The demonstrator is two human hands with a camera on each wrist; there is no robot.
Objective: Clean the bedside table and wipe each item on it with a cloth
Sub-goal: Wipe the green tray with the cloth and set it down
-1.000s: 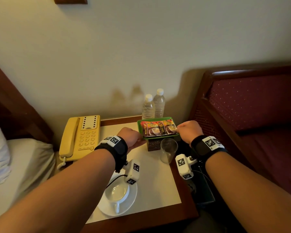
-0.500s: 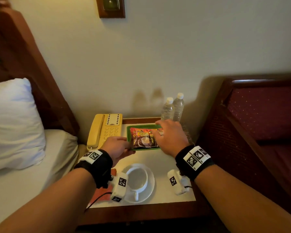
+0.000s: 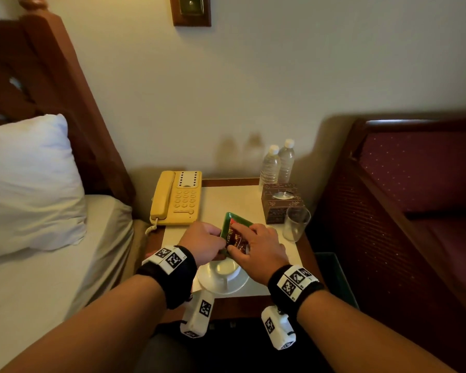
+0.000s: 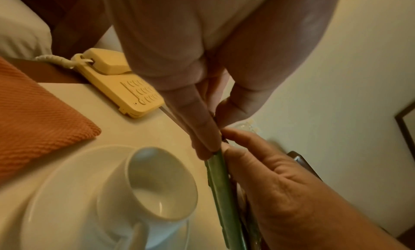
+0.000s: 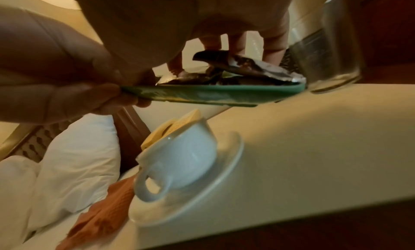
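Note:
On the bedside table (image 3: 288, 254) my left hand (image 3: 213, 238) pinches the near left edge of a green tray (image 3: 230, 220) and holds it tilted above the top. In the left wrist view its thumb and fingers (image 4: 202, 129) clamp the tray (image 4: 221, 182) edge-on. Dark red sachets (image 3: 234, 236) lie in the tray. My right hand (image 3: 249, 239) reaches over them with curled fingers (image 5: 272, 53) gripping the sachets (image 5: 247, 69). An orange cloth (image 4: 33, 120) lies flat at the table's near left corner, held by no hand.
A white cup on a saucer (image 3: 223, 275) sits right below the tray. A yellow phone (image 3: 176, 197) stands back left. Two water bottles (image 3: 277, 162), a brown tissue box (image 3: 281, 201) and an empty glass (image 3: 296, 223) line the right side. Bed left, red bench right.
The tray has come off the tissue box and toward me, over the cup, and now tilts. My right hand moved from the tray's right edge onto the sachets.

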